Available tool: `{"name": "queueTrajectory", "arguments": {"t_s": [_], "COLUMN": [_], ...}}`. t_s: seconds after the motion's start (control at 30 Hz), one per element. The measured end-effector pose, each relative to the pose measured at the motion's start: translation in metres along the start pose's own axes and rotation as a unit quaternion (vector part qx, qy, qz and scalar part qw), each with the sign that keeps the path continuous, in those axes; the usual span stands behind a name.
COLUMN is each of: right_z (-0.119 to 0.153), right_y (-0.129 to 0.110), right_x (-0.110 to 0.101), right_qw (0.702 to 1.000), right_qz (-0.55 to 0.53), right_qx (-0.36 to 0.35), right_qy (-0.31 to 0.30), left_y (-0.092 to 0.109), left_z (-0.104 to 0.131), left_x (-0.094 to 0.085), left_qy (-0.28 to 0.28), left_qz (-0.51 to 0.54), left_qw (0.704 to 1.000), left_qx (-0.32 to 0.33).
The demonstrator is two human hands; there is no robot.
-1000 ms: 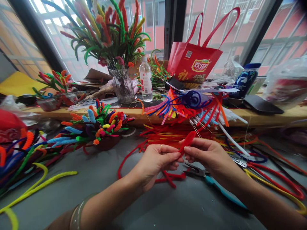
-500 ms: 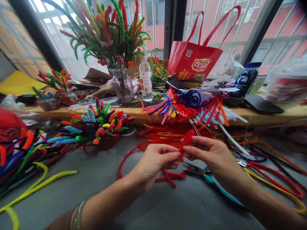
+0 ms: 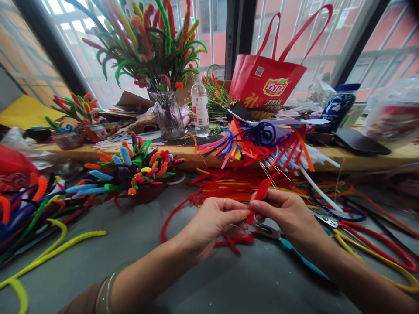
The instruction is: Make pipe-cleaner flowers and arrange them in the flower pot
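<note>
A folded red pipe cleaner (image 3: 262, 190) stands upright between my two hands, above the grey table. My left hand (image 3: 218, 222) pinches its lower part between thumb and fingertips. Higher up, my right hand (image 3: 284, 213) grips it with thumb and index finger, and its tip pokes out above. My fingers hide the middle of it. Under my hands lie more red pipe cleaner pieces (image 3: 233, 243). Pliers with teal handles (image 3: 303, 258) rest below my right hand, partly covered by it.
Loose red pipe cleaners (image 3: 222, 185) lie behind my hands. A colourful pipe cleaner bunch (image 3: 144, 168) stands to the left, yellow pipe cleaners (image 3: 62, 244) nearer me. On the wooden ledge (image 3: 183, 153) are a water bottle (image 3: 200, 109), a glass vase (image 3: 168, 115) and a red bag (image 3: 266, 83).
Both hands have shifted slightly to the right with the red pipe cleaner. My right fingers now sit closer around it, and it leans a little more to the right.
</note>
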State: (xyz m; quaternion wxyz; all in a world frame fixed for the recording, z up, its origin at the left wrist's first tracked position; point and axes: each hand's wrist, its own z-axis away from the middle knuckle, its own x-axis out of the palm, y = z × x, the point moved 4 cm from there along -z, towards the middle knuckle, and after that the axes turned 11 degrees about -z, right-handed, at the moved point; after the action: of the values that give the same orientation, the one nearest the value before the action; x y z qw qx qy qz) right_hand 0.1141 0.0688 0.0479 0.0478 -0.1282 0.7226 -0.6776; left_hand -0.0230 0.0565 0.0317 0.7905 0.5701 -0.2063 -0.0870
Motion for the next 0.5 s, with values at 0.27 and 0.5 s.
{"name": "queueTrajectory", "arguments": {"t_s": [0.27,0.5], "right_z": [0.001,0.0], "right_y": [0.003,0.016], "right_x": [0.0,0.001], "right_qw": [0.997,0.994], "right_qz": [0.019,-0.1], "right_qx": [-0.041,0.019], "right_qy": [0.06,0.034], "left_y": [0.004,0.002], "left_z": [0.0,-0.001], "left_x": [0.001,0.0], "left_qy": [0.044,0.065], "left_qz": [-0.104,-0.06], "left_qw": [0.992,0.995], "left_qx": [0.051,0.052]}}
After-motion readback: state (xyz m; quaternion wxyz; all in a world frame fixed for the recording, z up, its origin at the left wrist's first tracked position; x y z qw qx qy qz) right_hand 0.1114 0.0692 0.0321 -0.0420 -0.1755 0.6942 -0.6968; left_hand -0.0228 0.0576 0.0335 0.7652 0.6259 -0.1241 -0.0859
